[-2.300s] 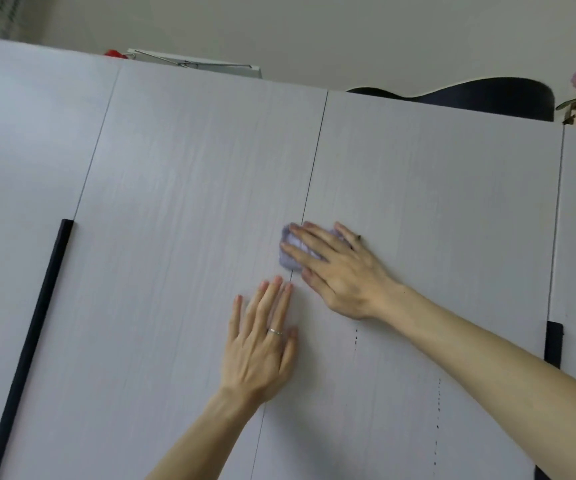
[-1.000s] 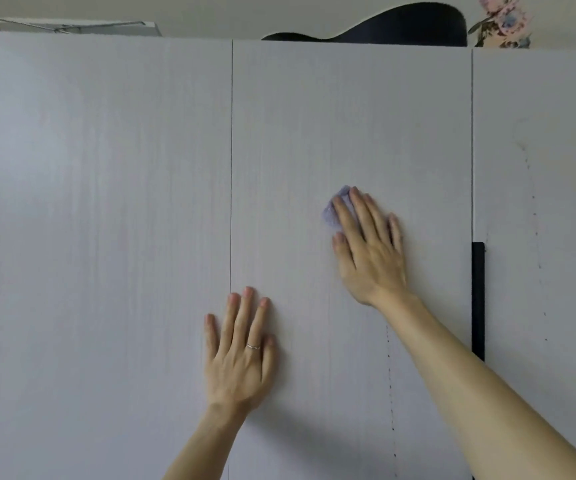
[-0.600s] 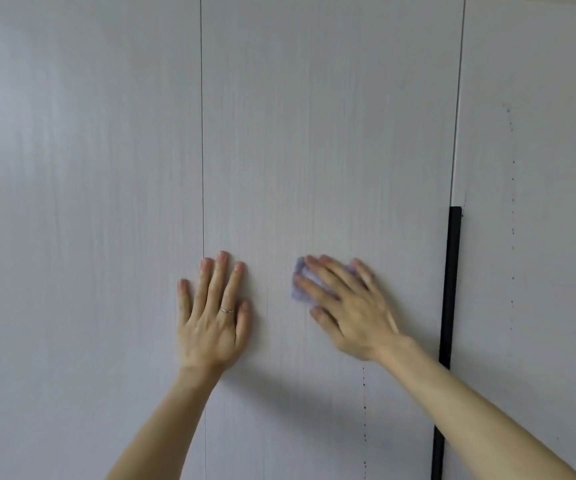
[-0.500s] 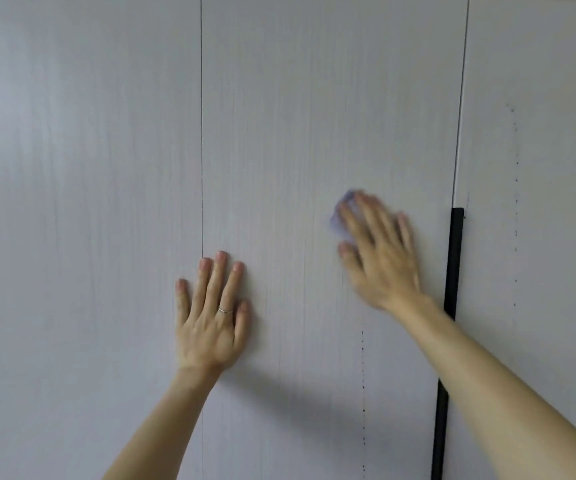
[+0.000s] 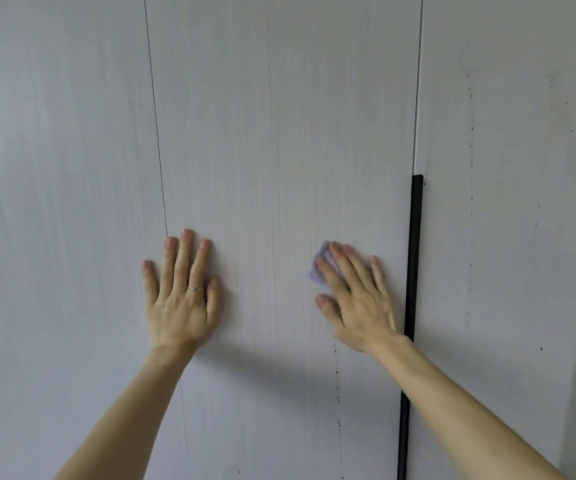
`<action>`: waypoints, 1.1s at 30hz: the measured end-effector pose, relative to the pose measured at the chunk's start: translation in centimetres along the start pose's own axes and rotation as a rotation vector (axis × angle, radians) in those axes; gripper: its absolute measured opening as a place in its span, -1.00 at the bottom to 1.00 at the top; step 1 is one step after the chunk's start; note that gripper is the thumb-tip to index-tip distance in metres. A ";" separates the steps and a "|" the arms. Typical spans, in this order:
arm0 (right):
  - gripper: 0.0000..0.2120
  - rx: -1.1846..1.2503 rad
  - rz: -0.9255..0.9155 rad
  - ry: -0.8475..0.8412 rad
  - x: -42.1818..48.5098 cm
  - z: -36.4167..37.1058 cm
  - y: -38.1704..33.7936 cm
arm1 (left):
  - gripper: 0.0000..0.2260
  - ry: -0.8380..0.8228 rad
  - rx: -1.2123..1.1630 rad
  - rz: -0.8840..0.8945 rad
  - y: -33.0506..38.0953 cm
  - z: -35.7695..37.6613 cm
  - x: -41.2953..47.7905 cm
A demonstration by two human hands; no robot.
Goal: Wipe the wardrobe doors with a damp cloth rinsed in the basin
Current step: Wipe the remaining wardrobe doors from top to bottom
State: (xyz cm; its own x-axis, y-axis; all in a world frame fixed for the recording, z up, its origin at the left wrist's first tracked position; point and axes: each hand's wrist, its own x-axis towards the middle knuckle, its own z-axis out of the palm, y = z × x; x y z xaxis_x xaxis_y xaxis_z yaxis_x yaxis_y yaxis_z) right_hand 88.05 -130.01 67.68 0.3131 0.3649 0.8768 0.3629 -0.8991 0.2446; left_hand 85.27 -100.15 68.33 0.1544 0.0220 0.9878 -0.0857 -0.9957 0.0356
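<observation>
Head view, single camera. It faces the doors almost square-on and stands near them, so they fill almost the whole frame. The left hand and right hand reach in from the bottom edge, either side of centre; the seams lean slightly.

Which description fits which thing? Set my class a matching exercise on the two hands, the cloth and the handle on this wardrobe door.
Things:
1. left hand
2. right hand
3. cloth
4. handle

Descriptions:
A. black, upright
B. lilac, mostly covered
C. wears a ring
D. presses the cloth

Pairs: 1-C, 2-D, 3-B, 4-A
</observation>
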 end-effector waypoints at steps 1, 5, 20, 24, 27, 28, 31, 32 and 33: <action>-0.35 0.014 0.101 0.033 2.4 -1.1 0.7 | -0.44 -0.001 0.001 -0.001 0.1 0.0 0.0; -0.34 0.113 0.501 0.222 10.6 -3.6 0.7 | -0.44 0.011 0.007 0.000 0.1 0.2 0.3; -0.22 0.010 0.546 0.183 8.4 -3.1 1.8 | -0.46 -0.002 -0.021 0.009 -0.3 0.2 0.0; -0.22 0.073 0.644 0.227 8.3 -2.5 1.7 | -0.45 0.013 -0.021 0.020 -0.4 0.3 0.0; -0.21 0.109 0.748 0.193 1.4 0.2 -0.9 | -0.45 0.027 -0.012 0.029 -0.5 0.5 -0.1; -0.21 0.102 0.741 0.153 -1.1 0.8 -1.5 | -0.45 0.028 -0.019 0.028 -0.4 0.5 -0.1; -0.19 0.062 0.685 0.045 -4.9 1.7 -1.9 | -0.45 0.024 -0.038 0.023 -0.3 0.4 -0.2; -0.18 0.041 0.671 0.032 -4.8 1.6 -1.5 | -0.45 0.029 -0.044 0.025 -0.2 0.3 -0.2; -0.18 0.020 0.663 0.028 -4.0 1.3 -0.9 | -0.45 0.035 -0.047 0.026 -0.2 0.3 -0.2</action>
State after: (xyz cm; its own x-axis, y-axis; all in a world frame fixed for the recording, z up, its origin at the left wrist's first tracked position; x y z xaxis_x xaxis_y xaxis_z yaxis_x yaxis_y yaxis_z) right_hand 87.62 -130.31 63.36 0.4532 -0.2704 0.8494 0.1177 -0.9264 -0.3577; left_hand 85.56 -99.98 68.12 0.1171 -0.0002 0.9931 -0.1352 -0.9907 0.0157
